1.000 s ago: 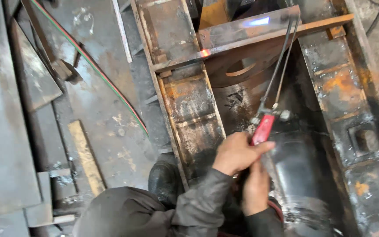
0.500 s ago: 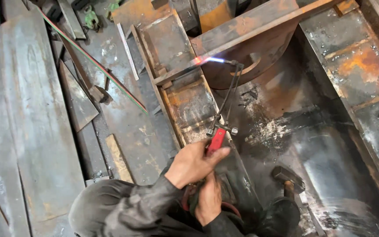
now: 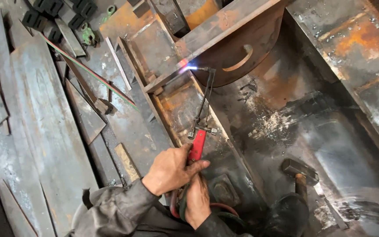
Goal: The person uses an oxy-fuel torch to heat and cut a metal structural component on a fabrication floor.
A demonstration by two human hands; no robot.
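Both my hands hold a gas cutting torch (image 3: pixel 197 145) with a red handle and long thin metal tubes. My left hand (image 3: pixel 169 170) wraps the red handle from the left. Just below it, my right hand (image 3: pixel 197 201) grips the torch's rear end, where red and green hoses (image 3: pixel 178 206) join. The torch tip points up and left, and its blue-white flame (image 3: pixel 190 67) touches the lower edge of a rusty steel beam (image 3: pixel 224 28), where a spot glows pink.
A hammer (image 3: pixel 299 170) lies on the dark steel floor at the right, near my boot (image 3: pixel 288 213). Rusty steel plates (image 3: pixel 44 131) are stacked at the left, with a red-green hose pair (image 3: pixel 88 72) running across them. Green clamps (image 3: pixel 88 34) lie at the top left.
The torch tip and flame have moved left along the beam's edge to its lower end. The view has shifted, showing the hammer and more of the plates.
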